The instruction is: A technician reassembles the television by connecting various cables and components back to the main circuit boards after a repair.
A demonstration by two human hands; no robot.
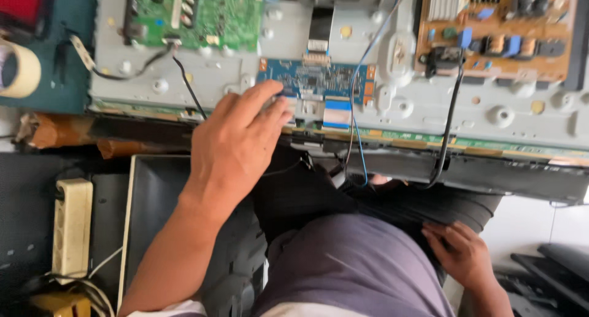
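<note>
Seen from the head camera, a flat-panel television lies face down with its grey metal back chassis [429, 108] exposed, and the small blue circuit board [316, 79] at the chassis's lower middle serves as the landmark.

The left hand [236, 139] reaches in from below the blue board, and its fingertips [276, 96] press on the board's left end, just beside the flat ribbon cables [337, 113] that run from the board's lower edge down to the panel edge. The work in hand looks like seating or freeing a ribbon connector at that board. The next move probably calls for light, careful fingertip pressure, since such flat cables crease easily.

The left hand's grip is loose: the fingers are extended and slightly spread, touching the board and clamped on nothing. The right hand [463, 255] lies well below and to the right of the blue board, resting on the person's dark trouser leg with its fingers curled loosely and nothing in them.

Above and left of the blue board sits a green main board [202, 16]; above and right, an orange power board [491, 28]. A thin blue wire [356, 133] and a black cable [451, 120] hang down past the board's right side. Far left are a roll of tape [18, 68] and a cream power strip [72, 228].
</note>
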